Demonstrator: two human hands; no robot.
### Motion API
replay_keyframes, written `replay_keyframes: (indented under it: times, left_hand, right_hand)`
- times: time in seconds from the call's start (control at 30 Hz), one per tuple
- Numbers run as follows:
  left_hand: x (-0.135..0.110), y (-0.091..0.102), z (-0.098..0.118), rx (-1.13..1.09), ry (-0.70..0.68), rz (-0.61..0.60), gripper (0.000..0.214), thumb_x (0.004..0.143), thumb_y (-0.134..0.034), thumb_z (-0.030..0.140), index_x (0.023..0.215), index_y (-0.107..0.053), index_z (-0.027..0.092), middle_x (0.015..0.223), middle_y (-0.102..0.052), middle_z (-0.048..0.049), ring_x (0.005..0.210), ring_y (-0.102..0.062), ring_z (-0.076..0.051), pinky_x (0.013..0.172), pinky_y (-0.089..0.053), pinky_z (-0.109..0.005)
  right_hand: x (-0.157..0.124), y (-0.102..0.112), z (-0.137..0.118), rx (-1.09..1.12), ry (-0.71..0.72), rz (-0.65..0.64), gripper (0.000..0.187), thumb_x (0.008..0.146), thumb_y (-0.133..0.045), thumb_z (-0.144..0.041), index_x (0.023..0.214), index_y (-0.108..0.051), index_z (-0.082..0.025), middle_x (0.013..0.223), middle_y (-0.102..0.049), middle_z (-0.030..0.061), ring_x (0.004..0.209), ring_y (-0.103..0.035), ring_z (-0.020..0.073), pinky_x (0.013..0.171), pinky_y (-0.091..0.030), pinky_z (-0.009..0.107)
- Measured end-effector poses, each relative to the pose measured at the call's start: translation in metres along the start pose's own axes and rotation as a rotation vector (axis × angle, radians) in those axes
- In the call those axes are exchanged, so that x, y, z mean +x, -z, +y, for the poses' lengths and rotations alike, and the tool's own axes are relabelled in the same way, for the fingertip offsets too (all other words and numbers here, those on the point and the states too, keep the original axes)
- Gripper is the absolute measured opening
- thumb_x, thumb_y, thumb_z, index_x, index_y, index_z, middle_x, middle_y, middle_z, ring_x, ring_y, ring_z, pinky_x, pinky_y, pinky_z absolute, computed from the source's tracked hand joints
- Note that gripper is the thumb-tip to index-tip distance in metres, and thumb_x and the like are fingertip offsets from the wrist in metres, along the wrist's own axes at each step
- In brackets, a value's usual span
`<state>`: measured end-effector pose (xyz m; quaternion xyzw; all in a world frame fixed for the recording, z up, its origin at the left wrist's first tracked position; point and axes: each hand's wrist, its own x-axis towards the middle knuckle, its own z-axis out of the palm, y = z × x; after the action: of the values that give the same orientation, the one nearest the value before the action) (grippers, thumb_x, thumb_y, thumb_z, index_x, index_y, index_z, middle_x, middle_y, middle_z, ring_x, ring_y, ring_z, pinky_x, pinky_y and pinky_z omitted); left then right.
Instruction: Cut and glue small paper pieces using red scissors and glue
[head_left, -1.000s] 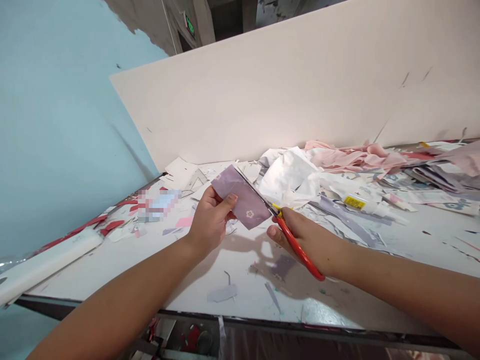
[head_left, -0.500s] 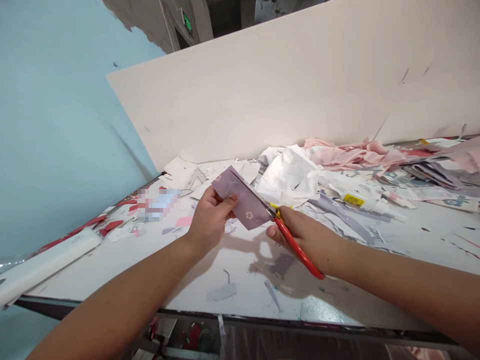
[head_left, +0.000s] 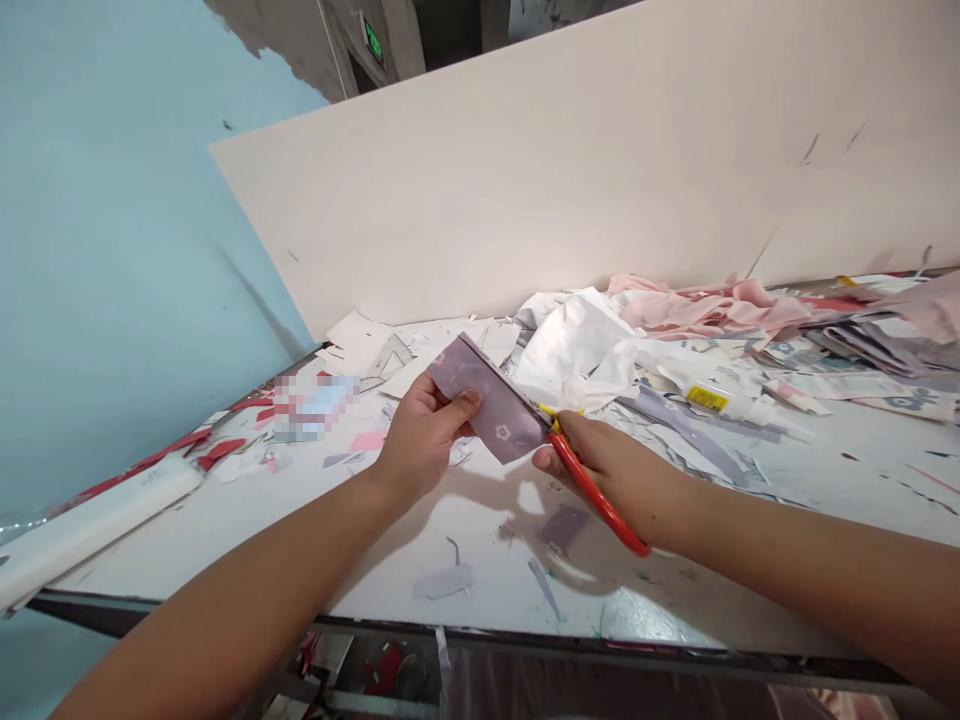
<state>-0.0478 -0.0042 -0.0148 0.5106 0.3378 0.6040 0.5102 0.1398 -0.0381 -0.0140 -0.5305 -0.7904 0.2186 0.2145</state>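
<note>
My left hand (head_left: 429, 425) pinches a purple piece of flower-printed sheet material (head_left: 501, 412), thumb on top, holding it tilted above the table. My right hand (head_left: 600, 465) is wrapped round red-handled scissors (head_left: 592, 490). The scissor blades lie along the upper right edge of the purple piece, and they look closed or nearly so. Whether the piece is cloth or paper I cannot tell. Below the hands, purple scraps (head_left: 444, 582) lie on the white tabletop (head_left: 375, 590).
A crumpled white sheet (head_left: 577, 345) and pink cloth (head_left: 705, 308) are heaped at the back against a pale board (head_left: 525, 190). A bottle with a yellow label (head_left: 709, 398) lies on the right. A white roll (head_left: 97, 530) rests at the left edge.
The purple piece and my left hand have shifted very slightly to the right. The scissors stay at the same edge, almost unmoved.
</note>
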Motion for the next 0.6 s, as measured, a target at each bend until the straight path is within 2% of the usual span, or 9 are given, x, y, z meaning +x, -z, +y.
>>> replay_keyframes:
  times: [0.6]
  left_hand:
    - [-0.0002, 0.003, -0.0009, 0.001, -0.023, -0.036, 0.03, 0.066, -0.069, 0.025, 0.09, -0.054, 0.018, 0.085, -0.061, -0.002, 0.076, -0.058, -0.014, 0.064, -0.051, -0.031]
  right_hand:
    - [0.0029, -0.0014, 0.0021, -0.005, 0.022, 0.02, 0.033, 0.08, -0.041, -0.051, 0.067, -0.039, -0.021, 0.062, -0.053, -0.0002, 0.054, -0.047, 0.0125, 0.05, -0.032, 0.023]
